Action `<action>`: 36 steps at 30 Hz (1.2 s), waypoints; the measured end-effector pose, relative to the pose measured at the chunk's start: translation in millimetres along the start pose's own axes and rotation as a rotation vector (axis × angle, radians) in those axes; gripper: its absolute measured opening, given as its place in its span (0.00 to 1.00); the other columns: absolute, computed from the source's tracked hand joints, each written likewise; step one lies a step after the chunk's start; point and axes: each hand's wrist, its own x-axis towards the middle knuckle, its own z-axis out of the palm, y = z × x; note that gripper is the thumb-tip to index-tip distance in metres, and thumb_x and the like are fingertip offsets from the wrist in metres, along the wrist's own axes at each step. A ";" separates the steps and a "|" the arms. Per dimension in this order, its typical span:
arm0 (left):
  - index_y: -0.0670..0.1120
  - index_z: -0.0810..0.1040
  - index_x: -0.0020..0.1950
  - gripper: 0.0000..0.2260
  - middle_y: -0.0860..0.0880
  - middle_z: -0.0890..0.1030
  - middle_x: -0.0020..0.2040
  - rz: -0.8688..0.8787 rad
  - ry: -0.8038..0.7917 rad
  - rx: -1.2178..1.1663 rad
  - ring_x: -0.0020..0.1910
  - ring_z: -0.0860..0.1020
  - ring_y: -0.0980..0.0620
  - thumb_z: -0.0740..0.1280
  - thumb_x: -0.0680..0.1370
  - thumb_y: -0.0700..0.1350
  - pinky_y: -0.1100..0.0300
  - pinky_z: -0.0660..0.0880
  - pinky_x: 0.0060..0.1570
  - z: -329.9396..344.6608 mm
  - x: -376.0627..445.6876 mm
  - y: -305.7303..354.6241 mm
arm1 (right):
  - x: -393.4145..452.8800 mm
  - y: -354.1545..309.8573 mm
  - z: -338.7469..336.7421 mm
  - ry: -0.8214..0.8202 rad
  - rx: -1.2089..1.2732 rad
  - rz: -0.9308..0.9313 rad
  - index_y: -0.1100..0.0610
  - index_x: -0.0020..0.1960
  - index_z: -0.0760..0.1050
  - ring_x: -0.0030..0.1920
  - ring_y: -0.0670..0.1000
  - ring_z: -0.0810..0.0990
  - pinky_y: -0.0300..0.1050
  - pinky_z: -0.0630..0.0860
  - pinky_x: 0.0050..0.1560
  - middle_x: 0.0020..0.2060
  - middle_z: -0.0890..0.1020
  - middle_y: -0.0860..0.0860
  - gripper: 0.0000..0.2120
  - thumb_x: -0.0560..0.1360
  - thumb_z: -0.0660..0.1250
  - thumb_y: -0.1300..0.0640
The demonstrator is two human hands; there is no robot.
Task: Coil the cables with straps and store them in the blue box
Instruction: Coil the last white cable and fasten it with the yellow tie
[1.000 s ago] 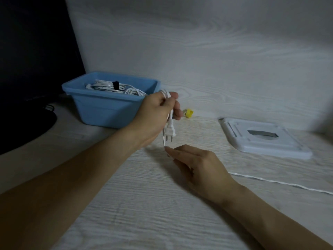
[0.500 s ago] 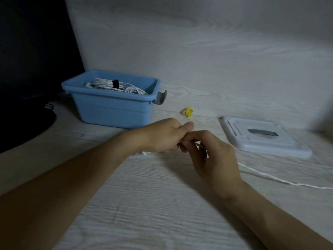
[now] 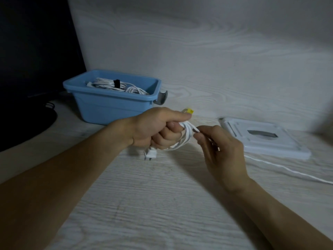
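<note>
Head view, near to far. Foreground: two bare forearms over a pale wood-grain tabletop. L hand is fisted round a few loops of white power cable, thumb laid along the top; the two-pin plug hangs below the fist, just above the table. R hand pinches the cable's free run betw. thumb and forefinger right beside the loops, other fingers loosely spread; the uncoiled tail trails off to the R edge across the table. Step in hand, as judged: winding the cable, early on, since most of its length appears still loose. To do it well: keep loops equal in size, feed w/ the R hand under light tension, let the cord roll in the pinch so no twist builds up, and keep the plug end trapped in the L fist until a strap goes on. Mid-ground: white box lid, flat, to the R; small yellow object just behind the L thumb, identity unclear. Behind: blue box, open. Count: 1 cable in hand; in the box approx. 2 white coils, 1 black strap visible; 1 box, 1 lid. Far L: dark monitor.
</note>
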 end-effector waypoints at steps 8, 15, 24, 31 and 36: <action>0.51 0.59 0.27 0.23 0.54 0.55 0.22 0.190 0.340 -0.462 0.19 0.53 0.56 0.56 0.82 0.51 0.61 0.49 0.21 -4.4 10.6 -1.1 | -2.0 1.1 1.9 -0.066 0.030 0.203 0.57 0.57 0.76 0.35 0.42 0.80 0.34 0.73 0.36 0.36 0.83 0.43 0.09 0.82 0.63 0.54; 0.51 0.59 0.25 0.26 0.54 0.55 0.21 0.309 0.424 -0.698 0.17 0.53 0.57 0.51 0.84 0.54 0.62 0.49 0.20 -4.3 13.4 1.4 | -1.9 6.8 3.9 -0.073 -0.036 0.115 0.57 0.56 0.81 0.35 0.44 0.77 0.37 0.72 0.35 0.41 0.81 0.47 0.08 0.79 0.67 0.59; 0.46 0.66 0.37 0.16 0.51 0.62 0.30 0.413 0.449 -0.990 0.26 0.61 0.54 0.52 0.82 0.50 0.61 0.61 0.32 -3.3 14.4 4.4 | -12.4 0.3 14.4 -0.458 -0.049 0.041 0.58 0.73 0.71 0.40 0.52 0.80 0.53 0.79 0.40 0.48 0.81 0.52 0.23 0.78 0.60 0.62; 0.39 0.71 0.47 0.08 0.47 0.74 0.36 0.525 0.717 -0.713 0.31 0.76 0.53 0.56 0.84 0.38 0.60 0.77 0.36 3.7 29.0 2.6 | -15.5 1.4 15.9 -0.397 -0.027 0.230 0.52 0.59 0.74 0.35 0.53 0.84 0.54 0.80 0.38 0.40 0.85 0.51 0.11 0.80 0.60 0.51; 0.37 0.71 0.51 0.05 0.46 0.78 0.40 0.624 0.765 -0.226 0.37 0.83 0.54 0.56 0.83 0.33 0.59 0.81 0.46 10.4 31.1 -5.1 | -11.7 -16.2 12.9 -0.412 0.009 0.026 0.56 0.56 0.77 0.36 0.53 0.81 0.52 0.77 0.35 0.40 0.82 0.50 0.11 0.81 0.60 0.52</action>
